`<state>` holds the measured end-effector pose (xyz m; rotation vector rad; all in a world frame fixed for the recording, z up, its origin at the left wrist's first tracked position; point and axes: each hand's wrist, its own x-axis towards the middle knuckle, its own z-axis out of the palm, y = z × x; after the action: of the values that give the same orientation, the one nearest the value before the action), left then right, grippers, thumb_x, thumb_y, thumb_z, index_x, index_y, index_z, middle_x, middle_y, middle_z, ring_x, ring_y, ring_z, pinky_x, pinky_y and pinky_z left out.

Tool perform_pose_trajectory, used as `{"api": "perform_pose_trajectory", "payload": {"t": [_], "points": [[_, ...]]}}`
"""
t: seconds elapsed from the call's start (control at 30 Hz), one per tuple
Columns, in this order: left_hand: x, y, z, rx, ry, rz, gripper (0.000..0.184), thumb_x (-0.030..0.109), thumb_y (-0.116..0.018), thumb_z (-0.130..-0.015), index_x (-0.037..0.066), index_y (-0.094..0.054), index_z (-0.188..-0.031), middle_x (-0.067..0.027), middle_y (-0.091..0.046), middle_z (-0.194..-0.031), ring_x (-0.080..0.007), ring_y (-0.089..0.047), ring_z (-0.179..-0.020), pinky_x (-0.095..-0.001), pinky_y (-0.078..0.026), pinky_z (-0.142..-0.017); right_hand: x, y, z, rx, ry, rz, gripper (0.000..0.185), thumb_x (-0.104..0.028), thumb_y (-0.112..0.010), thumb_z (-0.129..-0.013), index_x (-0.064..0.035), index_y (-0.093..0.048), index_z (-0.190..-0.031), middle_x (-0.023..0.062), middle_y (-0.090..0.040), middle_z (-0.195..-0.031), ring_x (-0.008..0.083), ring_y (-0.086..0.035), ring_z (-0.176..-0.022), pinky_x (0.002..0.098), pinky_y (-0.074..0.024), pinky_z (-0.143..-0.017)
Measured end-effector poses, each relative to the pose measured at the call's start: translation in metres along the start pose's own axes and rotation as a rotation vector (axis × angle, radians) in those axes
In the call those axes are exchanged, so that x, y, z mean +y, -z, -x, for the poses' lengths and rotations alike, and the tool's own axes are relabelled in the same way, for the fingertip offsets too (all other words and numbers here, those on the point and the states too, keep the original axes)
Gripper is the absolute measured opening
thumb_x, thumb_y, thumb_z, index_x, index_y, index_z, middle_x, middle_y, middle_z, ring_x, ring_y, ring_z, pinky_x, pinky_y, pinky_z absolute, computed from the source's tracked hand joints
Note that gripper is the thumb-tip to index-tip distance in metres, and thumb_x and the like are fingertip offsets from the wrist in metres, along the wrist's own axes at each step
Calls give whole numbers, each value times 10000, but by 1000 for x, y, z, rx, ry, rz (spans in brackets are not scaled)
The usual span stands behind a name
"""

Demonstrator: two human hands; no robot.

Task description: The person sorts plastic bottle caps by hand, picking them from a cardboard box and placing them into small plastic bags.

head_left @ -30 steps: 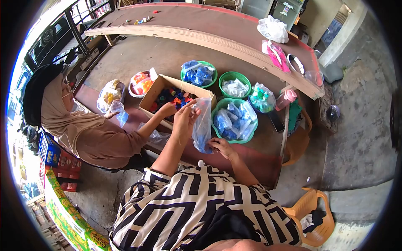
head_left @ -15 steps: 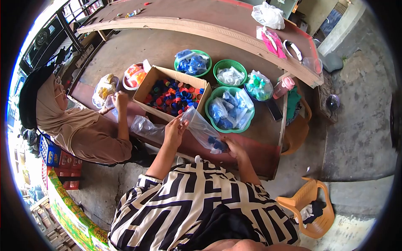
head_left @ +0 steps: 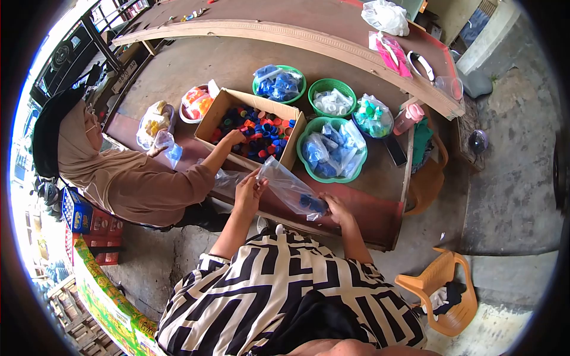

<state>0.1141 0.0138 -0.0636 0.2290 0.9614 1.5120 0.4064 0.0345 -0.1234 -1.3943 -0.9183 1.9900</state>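
Note:
A clear plastic bag (head_left: 289, 185) stretches between my two hands, with several dark blue bottle caps (head_left: 311, 203) gathered in its lower right end. My left hand (head_left: 248, 191) pinches the upper left end of the bag. Fingers of my right hand (head_left: 336, 207) close around the end with the caps. Just beyond the bag stands a cardboard box (head_left: 209, 116) of red, blue and dark bottle caps (head_left: 270, 127). Right of it, a green basket (head_left: 304, 160) holds clear bags with blue contents.
On my left, a co-worker (head_left: 148, 184) reaches one hand into the box and holds a small bag of blue items. More baskets (head_left: 305, 89) stand behind. A phone (head_left: 395, 151) and pink bottle (head_left: 408, 118) lie rightward; an orange plastic chair (head_left: 427, 279) stands behind right.
The co-worker's hand has moved right, from the bag by the left bowl into the box of caps. My hands keep hold of the bag, and the view has shifted slightly.

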Motion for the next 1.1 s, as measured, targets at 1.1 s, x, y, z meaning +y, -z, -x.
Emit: {"api": "perform_pose_trajectory", "payload": {"t": [1.1], "points": [[79, 11, -4, -475, -227, -774, 423, -8, -516, -882, -22, -510, -1305, -105, -484, -1232, -127, -640, -783, -241, -537, -711, -124, -206, -2, -19, 1106, 822, 199, -75, -503, -931, -25, -564, -1114, 161, -589, -1106, 309, -563, -1095, 379, -429, -941]]}}
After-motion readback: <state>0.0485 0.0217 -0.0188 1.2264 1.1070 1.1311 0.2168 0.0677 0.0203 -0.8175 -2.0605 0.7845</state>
